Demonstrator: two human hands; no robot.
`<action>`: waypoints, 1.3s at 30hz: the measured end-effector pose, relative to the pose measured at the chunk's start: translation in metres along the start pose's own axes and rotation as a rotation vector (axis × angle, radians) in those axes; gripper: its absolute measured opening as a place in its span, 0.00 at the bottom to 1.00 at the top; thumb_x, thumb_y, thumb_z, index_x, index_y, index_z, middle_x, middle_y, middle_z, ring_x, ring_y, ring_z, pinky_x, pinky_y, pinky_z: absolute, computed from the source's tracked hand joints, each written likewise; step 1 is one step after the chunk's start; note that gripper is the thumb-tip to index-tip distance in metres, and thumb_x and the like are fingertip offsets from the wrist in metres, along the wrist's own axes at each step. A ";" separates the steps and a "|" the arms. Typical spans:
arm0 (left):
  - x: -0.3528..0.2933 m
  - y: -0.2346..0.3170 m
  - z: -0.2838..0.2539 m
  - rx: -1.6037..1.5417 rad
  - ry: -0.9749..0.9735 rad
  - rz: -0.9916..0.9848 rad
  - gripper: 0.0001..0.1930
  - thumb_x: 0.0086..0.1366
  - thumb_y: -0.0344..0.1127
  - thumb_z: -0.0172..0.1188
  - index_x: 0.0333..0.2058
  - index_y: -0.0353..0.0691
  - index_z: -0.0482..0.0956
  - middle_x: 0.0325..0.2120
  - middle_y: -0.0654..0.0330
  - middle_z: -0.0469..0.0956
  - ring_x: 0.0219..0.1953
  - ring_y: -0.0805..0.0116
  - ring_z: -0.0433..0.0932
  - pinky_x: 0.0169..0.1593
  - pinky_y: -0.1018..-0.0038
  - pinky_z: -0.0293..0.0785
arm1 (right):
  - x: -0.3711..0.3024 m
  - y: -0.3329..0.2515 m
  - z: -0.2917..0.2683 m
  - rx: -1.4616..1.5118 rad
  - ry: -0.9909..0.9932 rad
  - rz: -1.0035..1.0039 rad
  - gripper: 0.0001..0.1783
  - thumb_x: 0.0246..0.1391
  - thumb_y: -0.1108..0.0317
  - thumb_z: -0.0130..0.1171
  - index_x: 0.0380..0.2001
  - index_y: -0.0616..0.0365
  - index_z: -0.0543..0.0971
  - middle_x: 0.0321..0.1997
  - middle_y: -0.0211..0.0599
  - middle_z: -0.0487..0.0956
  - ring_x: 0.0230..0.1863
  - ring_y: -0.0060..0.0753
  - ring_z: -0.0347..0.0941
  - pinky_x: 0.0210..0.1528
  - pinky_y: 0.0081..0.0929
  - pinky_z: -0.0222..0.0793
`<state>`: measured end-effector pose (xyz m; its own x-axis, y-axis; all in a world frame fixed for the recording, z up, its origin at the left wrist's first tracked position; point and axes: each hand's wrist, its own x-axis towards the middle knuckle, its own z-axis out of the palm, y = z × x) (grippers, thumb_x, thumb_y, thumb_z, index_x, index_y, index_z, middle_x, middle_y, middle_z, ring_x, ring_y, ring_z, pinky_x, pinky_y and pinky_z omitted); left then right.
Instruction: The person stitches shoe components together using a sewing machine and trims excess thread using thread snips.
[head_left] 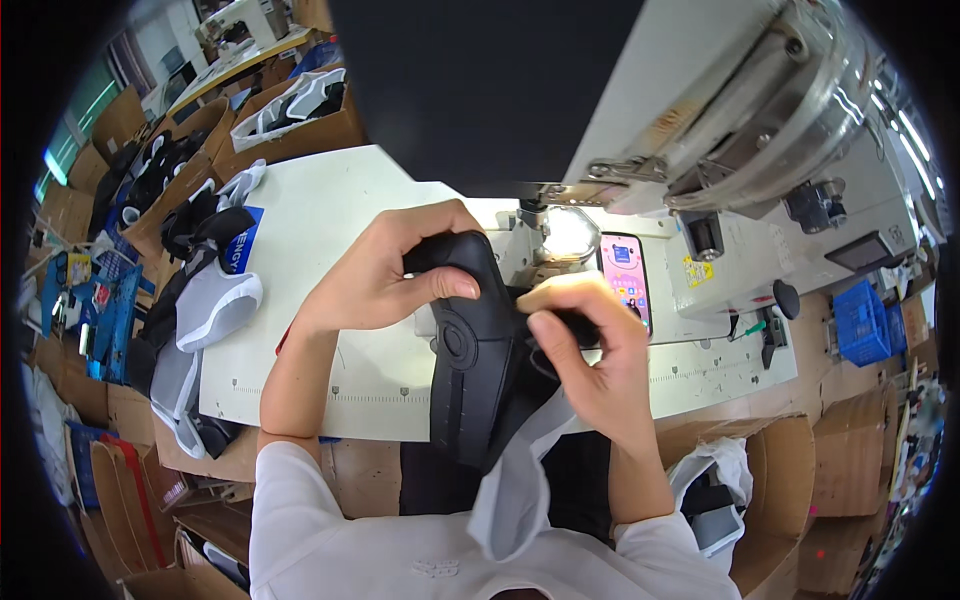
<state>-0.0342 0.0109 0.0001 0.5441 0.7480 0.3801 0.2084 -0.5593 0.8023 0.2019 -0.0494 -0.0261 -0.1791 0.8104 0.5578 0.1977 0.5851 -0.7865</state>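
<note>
While the left hand (395,270) grips the upper end of a black stitched padded piece (462,375) — thumb across its face, fingers wrapped over the top — the right hand (597,345) pinches black material at its right side between thumb and fingers. The piece is held tilted over the front edge of the white worktable (330,375), a round raised detail on its face. A grey fabric strip (515,490) hangs below the right hand; where it joins is hidden. Beyond the hands stands a sewing machine (740,265), with a lit smartphone (625,275) lying near the right hand. Grey-and-black padded pieces (215,305) are heaped at the table's left edge.
</note>
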 end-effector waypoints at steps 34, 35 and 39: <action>-0.005 0.018 0.021 -0.124 0.108 -0.138 0.17 0.65 0.41 0.66 0.37 0.31 0.73 0.27 0.64 0.71 0.31 0.79 0.67 0.35 0.80 0.65 | -0.054 0.000 0.006 1.432 0.282 0.955 0.17 0.59 0.66 0.56 0.46 0.70 0.77 0.39 0.51 0.82 0.34 0.39 0.82 0.39 0.28 0.80; -0.007 0.023 0.017 -0.068 0.152 -0.145 0.16 0.65 0.40 0.66 0.36 0.31 0.74 0.26 0.64 0.72 0.30 0.79 0.68 0.34 0.80 0.65 | -0.052 -0.007 -0.002 0.933 0.331 0.794 0.15 0.58 0.71 0.58 0.46 0.69 0.77 0.41 0.49 0.82 0.35 0.35 0.81 0.40 0.25 0.77; -0.013 0.033 0.015 0.033 0.173 -0.084 0.15 0.63 0.39 0.68 0.34 0.32 0.75 0.24 0.63 0.73 0.28 0.77 0.69 0.32 0.79 0.65 | -0.049 -0.026 -0.010 0.014 0.705 0.111 0.17 0.52 0.83 0.64 0.46 0.68 0.77 0.45 0.47 0.79 0.40 0.30 0.77 0.46 0.22 0.72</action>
<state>-0.0219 -0.0226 0.0150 0.3763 0.8414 0.3878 0.2756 -0.5013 0.8202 0.2153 -0.1042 -0.0301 0.5083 0.6946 0.5092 0.1651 0.5017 -0.8492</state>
